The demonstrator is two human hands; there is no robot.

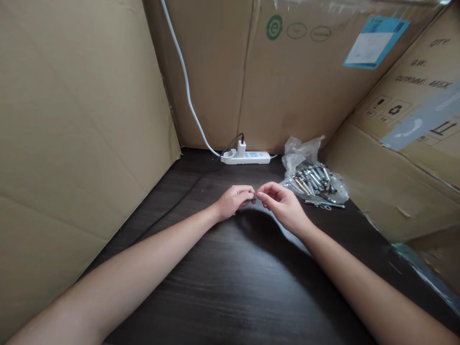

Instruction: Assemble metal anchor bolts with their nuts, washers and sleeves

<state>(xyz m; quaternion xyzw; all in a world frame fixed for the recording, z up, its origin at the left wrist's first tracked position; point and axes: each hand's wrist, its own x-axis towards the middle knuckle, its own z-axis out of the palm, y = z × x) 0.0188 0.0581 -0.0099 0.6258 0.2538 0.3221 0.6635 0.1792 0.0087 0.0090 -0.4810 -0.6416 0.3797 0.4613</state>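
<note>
My left hand point(235, 200) and my right hand point(282, 203) meet fingertip to fingertip above the dark tabletop. A small grey ring like a metal washer point(255, 196) shows between them, pinched by my right thumb and fingers. My left fingers are closed at the same spot; what they grip is mostly hidden behind them. Off to the right, a clear plastic bag point(304, 149) lies spread under a pile of metal anchor bolts point(313, 179). Loose washers point(326, 207) and a long bolt rest at the bag's front edge.
Behind my hands sits a white power strip point(247, 158) with a charger point(241, 148) plugged in. A black cable point(187, 191) runs along the left of the dark table point(215, 287). Cardboard boxes point(215, 72) wall in the left, back and right.
</note>
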